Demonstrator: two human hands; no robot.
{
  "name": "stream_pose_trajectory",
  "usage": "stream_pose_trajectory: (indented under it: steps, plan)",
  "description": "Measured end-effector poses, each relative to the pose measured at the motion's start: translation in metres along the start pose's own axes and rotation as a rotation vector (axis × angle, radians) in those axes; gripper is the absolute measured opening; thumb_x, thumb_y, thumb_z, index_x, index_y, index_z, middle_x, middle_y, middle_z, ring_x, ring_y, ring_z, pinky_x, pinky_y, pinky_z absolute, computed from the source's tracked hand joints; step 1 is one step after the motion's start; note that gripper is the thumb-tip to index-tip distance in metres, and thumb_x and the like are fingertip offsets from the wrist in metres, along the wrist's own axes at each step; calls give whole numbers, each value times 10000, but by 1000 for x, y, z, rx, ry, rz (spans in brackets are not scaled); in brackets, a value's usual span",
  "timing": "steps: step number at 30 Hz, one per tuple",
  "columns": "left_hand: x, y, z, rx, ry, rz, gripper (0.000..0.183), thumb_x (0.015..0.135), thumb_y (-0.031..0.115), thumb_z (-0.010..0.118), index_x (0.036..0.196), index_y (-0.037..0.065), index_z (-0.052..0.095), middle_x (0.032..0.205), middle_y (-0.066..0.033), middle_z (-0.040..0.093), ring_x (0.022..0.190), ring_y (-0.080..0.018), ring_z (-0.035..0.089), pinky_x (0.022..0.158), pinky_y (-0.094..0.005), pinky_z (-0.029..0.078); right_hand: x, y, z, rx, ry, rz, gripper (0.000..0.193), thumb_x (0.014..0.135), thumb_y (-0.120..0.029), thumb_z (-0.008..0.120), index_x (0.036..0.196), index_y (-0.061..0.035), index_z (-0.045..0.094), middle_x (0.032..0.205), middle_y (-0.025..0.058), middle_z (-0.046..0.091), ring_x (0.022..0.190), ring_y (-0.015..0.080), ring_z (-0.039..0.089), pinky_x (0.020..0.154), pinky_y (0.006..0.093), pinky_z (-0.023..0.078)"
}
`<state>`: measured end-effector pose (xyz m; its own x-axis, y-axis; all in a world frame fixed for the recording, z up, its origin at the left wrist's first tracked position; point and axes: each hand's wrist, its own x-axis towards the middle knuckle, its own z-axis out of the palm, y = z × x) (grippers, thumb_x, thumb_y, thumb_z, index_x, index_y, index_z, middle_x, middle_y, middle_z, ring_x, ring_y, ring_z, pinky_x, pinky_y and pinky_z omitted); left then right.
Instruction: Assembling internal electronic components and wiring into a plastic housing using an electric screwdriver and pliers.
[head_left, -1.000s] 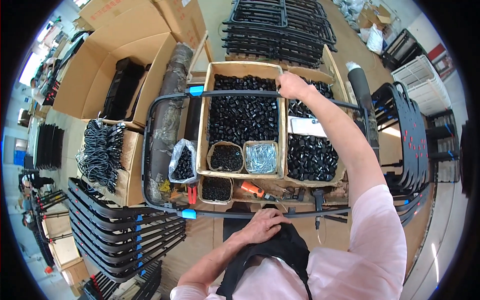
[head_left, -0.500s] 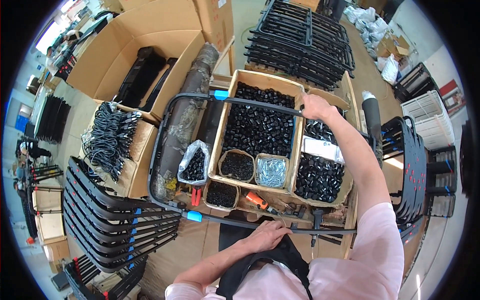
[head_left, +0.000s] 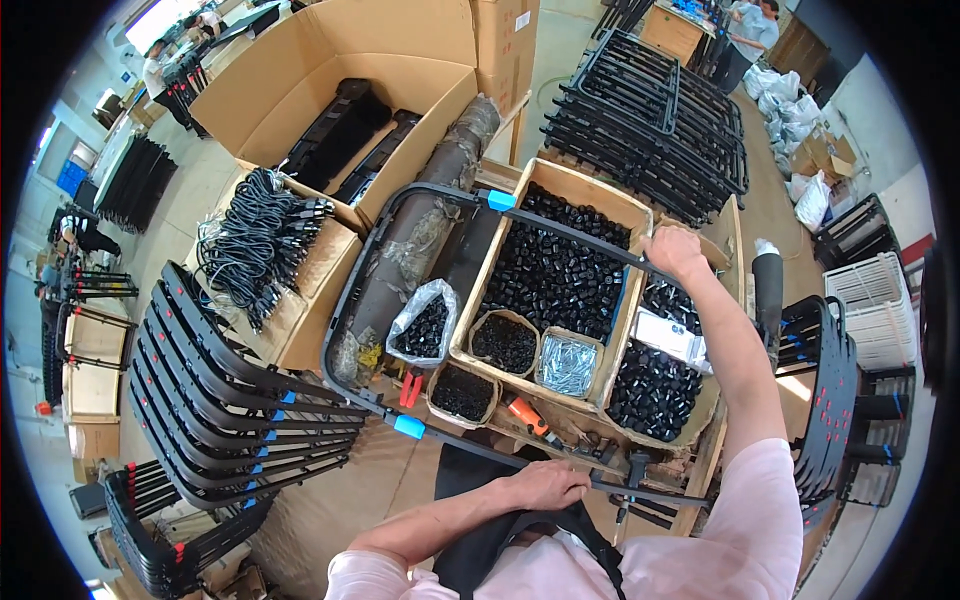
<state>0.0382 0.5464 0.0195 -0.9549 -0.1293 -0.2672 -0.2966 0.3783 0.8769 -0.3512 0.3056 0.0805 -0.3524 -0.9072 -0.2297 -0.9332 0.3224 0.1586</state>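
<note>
the black frame [head_left: 580,238] stretches over the wooden box [head_left: 484,285], its far bar crossing above black caps [head_left: 553,268] and its near bar in front of the person's waist. the right hand [head_left: 676,252] has its fingers closed around the far bar, near the box's right edge; the left hand [head_left: 546,487] has its fingers curled at the near bar, though i can't tell whether they wrap it. for good handling, both bars should be supported evenly so the frame doesn't twist, with the rounded end clear of the plastic bag [head_left: 449,296] and the red handles [head_left: 411,388]. the right forearm hides the far bar beyond its hand; the left fingertips are tucked away, and whether the frame touches the box rim is unclear.
</note>
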Motion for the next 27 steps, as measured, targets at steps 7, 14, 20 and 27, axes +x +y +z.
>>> stream_pose_trajectory:
  steps: [7,14,20,27]
  plan:
    - [4,-10,18,-177,174,-4,288,986,209,687,1266,145,659,1173,-195,613,1190,-412,602,1047,-492,491,11,16,19,-22,25,-21,458,951,-388,599,1052,20,782,1067,261,768,1035,411,754,938,497,591]
    - [-3,-6,5,-142,94,12,312,999,133,598,1305,163,652,1256,-206,635,1213,-438,611,1025,-518,500,-15,3,-9,-232,-81,-152,376,846,-327,678,1038,-26,793,1075,222,776,1045,366,759,928,470,598]
    - [1,0,0,-87,-96,-120,366,1021,223,513,1349,229,675,1163,-197,744,1103,-408,697,925,-533,563,-12,15,0,-393,-222,-159,296,836,-215,670,1073,-48,729,1068,188,772,1043,349,752,898,483,608]
    - [4,0,7,23,-84,-70,383,1007,357,629,1365,232,682,1242,-190,713,1118,-432,684,952,-517,562,-16,16,6,-269,3,-166,218,871,-147,608,1007,-63,757,1018,202,776,985,364,764,857,491,617]
